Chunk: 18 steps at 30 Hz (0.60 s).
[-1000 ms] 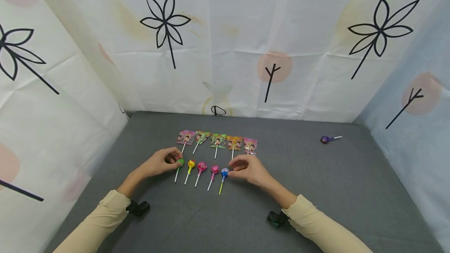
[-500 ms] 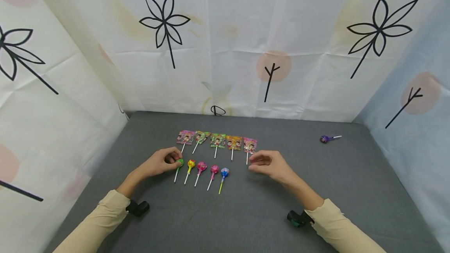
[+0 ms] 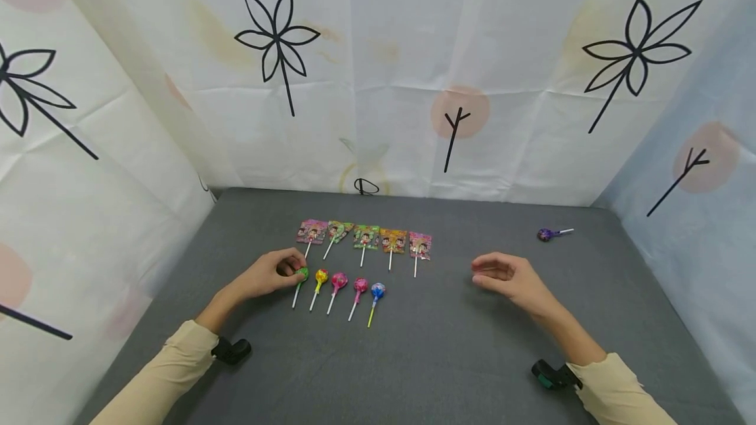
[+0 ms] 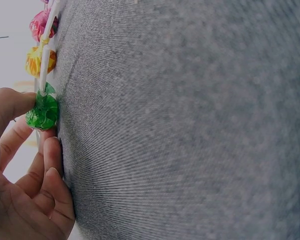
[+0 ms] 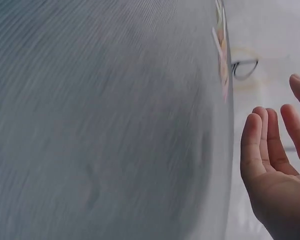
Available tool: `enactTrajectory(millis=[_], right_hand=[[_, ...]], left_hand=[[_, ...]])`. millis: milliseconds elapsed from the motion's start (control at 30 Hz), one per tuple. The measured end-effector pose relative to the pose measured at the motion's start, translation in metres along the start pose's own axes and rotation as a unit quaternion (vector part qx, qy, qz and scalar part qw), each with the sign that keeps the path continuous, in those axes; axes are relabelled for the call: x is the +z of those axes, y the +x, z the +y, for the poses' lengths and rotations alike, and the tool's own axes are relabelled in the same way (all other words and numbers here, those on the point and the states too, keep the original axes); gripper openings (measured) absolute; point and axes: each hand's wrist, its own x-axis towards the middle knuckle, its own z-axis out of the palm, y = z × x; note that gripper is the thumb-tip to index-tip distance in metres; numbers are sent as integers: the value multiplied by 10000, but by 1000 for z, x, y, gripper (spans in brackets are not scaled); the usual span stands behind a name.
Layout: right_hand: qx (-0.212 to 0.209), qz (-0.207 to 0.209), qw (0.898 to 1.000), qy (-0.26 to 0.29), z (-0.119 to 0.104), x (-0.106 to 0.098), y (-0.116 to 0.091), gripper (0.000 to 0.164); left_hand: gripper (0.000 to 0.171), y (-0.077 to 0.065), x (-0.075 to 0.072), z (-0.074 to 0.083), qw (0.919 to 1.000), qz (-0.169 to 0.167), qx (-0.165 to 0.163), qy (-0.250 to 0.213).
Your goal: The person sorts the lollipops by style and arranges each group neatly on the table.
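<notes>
At the left end of a row of round lollipops, my left hand (image 3: 275,273) holds the head of a green lollipop (image 3: 303,273) between thumb and fingers. The left wrist view shows the thumb against the green wrapper (image 4: 43,111), its stick pointing away from the palm. Beside it lie a yellow lollipop (image 3: 321,275), two pink ones and a blue lollipop (image 3: 378,290) with a yellow stick. My right hand (image 3: 512,279) is over the cloth well right of the row, fingers loosely bent and holding nothing. A purple lollipop (image 3: 546,235) lies beyond it, at the back right.
Behind the round lollipops runs a row of flat-packed ones, among them a green packet (image 3: 367,237) and an orange packet (image 3: 393,240), sticks toward me. Grey cloth (image 3: 378,379) covers the table. A white printed curtain (image 3: 390,31) rises along its back and sides.
My right hand has left the blue lollipop and moved right across the cloth, uncovering the stick of the rightmost flat lollipop. My left hand has stayed at the green lollipop.
</notes>
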Motion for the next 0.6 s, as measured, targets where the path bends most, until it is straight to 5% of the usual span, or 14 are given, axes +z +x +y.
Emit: enactTrajectory(millis=[600], right_hand=[[195, 1190, 9852, -1216, 31, -85, -22, 42]], left_hand=[[16, 1, 0, 1, 10000, -9, 36, -16]])
